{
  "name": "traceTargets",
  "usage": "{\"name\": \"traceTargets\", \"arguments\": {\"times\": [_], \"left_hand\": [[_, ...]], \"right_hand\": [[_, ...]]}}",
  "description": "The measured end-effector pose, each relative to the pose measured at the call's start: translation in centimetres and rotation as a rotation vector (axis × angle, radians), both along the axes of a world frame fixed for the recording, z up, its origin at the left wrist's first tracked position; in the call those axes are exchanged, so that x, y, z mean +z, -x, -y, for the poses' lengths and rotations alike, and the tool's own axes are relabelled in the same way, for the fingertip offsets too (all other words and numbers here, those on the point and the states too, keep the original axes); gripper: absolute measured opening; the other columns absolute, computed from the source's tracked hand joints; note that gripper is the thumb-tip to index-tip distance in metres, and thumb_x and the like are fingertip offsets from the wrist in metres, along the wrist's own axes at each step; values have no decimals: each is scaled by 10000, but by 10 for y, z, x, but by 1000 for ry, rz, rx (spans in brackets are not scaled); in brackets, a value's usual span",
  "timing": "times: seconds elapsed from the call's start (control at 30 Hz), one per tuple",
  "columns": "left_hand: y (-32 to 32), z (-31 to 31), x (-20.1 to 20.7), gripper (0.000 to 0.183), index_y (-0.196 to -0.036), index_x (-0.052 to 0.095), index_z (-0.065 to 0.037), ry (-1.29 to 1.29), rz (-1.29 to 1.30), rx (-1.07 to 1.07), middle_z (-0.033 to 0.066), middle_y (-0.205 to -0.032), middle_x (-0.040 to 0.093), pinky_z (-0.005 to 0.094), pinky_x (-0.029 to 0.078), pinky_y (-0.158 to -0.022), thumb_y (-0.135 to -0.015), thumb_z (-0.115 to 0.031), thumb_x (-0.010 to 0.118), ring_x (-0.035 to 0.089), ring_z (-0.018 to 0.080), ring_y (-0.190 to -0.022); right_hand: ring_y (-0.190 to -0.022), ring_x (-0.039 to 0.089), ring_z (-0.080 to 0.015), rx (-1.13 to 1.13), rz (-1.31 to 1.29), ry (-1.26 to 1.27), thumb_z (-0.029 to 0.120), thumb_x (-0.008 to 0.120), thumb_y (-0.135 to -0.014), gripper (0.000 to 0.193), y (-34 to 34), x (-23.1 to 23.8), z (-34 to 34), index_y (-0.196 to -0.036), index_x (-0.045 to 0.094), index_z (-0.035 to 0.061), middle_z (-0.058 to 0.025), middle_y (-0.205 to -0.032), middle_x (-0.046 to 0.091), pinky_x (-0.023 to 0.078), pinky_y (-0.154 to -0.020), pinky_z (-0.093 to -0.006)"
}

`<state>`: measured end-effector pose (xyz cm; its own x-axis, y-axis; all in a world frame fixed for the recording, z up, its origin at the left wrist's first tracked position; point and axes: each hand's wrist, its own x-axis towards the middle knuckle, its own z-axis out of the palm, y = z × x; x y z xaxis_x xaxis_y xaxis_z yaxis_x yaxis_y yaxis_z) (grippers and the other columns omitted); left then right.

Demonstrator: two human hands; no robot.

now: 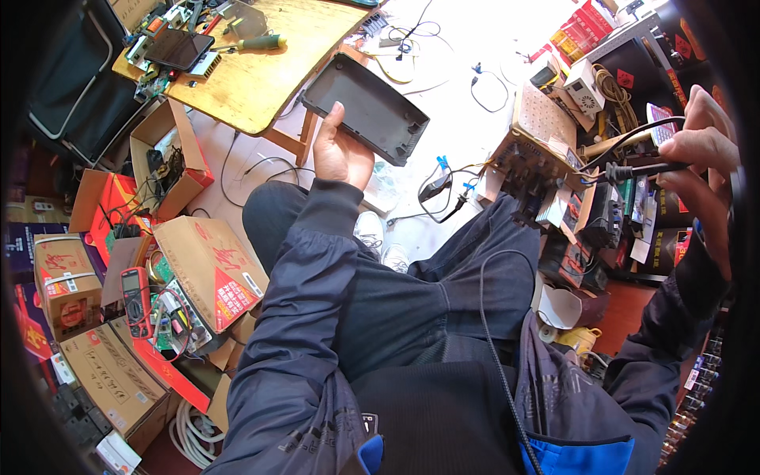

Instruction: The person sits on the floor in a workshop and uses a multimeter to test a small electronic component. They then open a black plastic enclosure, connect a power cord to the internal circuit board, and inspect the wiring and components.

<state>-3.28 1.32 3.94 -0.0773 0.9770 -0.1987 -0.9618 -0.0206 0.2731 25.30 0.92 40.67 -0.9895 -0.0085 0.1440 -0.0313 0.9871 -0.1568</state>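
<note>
A shallow black plastic cover (pixel 378 111) is held in the air beside the right edge of the wooden table (pixel 305 43), hollow side up and tilted, its inner posts and raised rim visible. The left hand (pixel 345 158) grips it at its near side, the thumb laid over the rim and the other fingers hidden beneath. The right hand (pixel 701 150), well apart from the cover, closes on a black cord (pixel 633 171) at its thick sleeve, with the thumb and fingers on either side; the fingertips lie partly in shadow. On the table, toward the left edge, a dark phone (pixel 180 49) rests among circuit boards and small parts, and a screwdriver (pixel 261 43) with a green and yellow handle lies to its right. Below the table's near edge stands an open cardboard box (pixel 198 164) with dark cables inside. Farther left and nearer the person, a red multimeter (pixel 136 305) lies beside a carton (pixel 214 269), with a coil of white hose (pixel 190 434) lower down. Between the knees and the right-hand clutter, dark cables with blue tags (pixel 434 188) trail over the pale floor (pixel 455 95). On the right stands a stand with a perforated top (pixel 545 111); a white case (pixel 584 87) with a round vent sits near its far right corner.
</note>
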Motion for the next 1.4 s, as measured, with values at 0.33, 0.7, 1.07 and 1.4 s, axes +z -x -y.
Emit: {"name": "traceTargets", "arguments": {"times": [0.33,0.7,1.07,1.4], "left_hand": [[-15,-29,3,499,-1448,524,-81,-183,-270,-378,55,-1345,617,452,426,-1111,-1064,-382,630,559,220,-1275],[-27,-36,1,559,-1464,522,-75,-306,-307,-579,75,-1367,616,439,495,-1030,-1082,-481,558,591,209,-1244],[-31,-32,2,560,-1457,505,-64,-277,-330,-513,86,-1336,629,439,508,-1059,-1072,-463,586,610,223,-1241],[-31,-34,-3,541,-1428,534,-76,-259,-307,-514,82,-1305,641,419,511,-1046,-1064,-472,597,619,204,-1202]], "right_hand": [[-654,593,-53,279,-12,-338,54,842,-844,175,-14,7,-19,-1013,800,37,-73,-986,759,484,-504,-184],[-862,491,-191,-776,196,-69,15,731,-861,237,41,11,45,-1082,649,37,-82,-964,496,394,-797,-355],[-805,442,-164,-816,124,67,57,748,-798,219,12,-2,16,-997,677,0,-57,-881,487,339,-709,-308],[-811,458,-157,-817,212,22,26,757,-793,225,7,0,13,-1007,687,14,-51,-885,498,355,-712,-309]]}}
